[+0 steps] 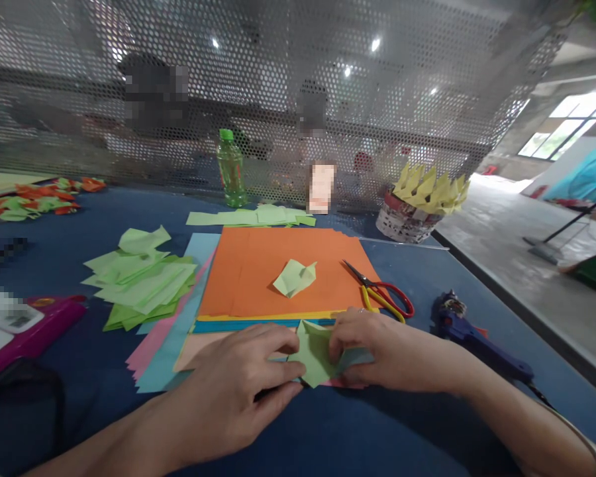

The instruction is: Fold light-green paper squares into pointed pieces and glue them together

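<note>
Between my hands is a small piece of green paper [314, 354] with creases in it, over the near edge of the stacked coloured sheets. My left hand [248, 377] pinches its left side between thumb and fingers. On its right side, my right hand [362, 344] is closed with curled fingers at the paper's edge. Just beyond, a folded light green paper piece [294, 278] lies on the orange sheets [258, 265]. Scissors [377, 288] with red and yellow handles rest at the right of those sheets, near my right hand.
Left of the sheets is a pile of green paper squares [146, 278]. Green strips [253, 216] and a green bottle [232, 169] are behind. A blue glue gun [481, 344] lies right; a basket [407, 215] with yellow folded points stands back right. A perforated metal screen [278, 79] borders the table.
</note>
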